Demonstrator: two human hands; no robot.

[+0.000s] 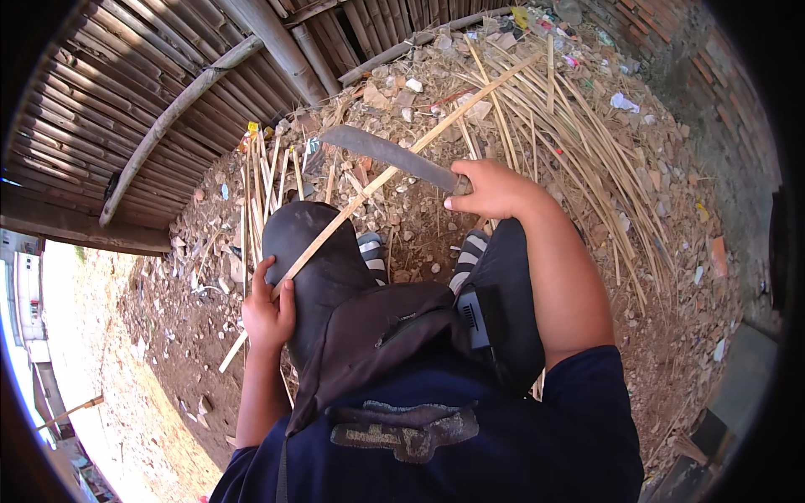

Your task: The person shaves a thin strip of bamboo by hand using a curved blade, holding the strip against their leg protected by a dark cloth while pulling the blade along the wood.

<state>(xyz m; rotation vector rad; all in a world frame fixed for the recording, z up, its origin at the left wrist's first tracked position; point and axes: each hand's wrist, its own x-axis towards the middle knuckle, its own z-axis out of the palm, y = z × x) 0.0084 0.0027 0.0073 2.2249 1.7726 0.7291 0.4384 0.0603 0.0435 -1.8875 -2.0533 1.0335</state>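
Note:
My right hand (495,189) grips the handle of a large curved knife (387,155), whose grey blade points left and lies across a long bamboo strip (402,163). The strip runs from the upper right down to the lower left. My left hand (268,310) holds its lower part against my left knee (306,243), which is covered by dark trousers. The blade touches the strip a little above that knee.
A heap of split bamboo strips (537,117) lies on the dirt ahead and to the right. More strips (264,180) stand at the left. A bamboo wall (126,92) rises at the upper left, a brick wall (662,42) at the upper right. My striped slippers (470,247) rest on rubble.

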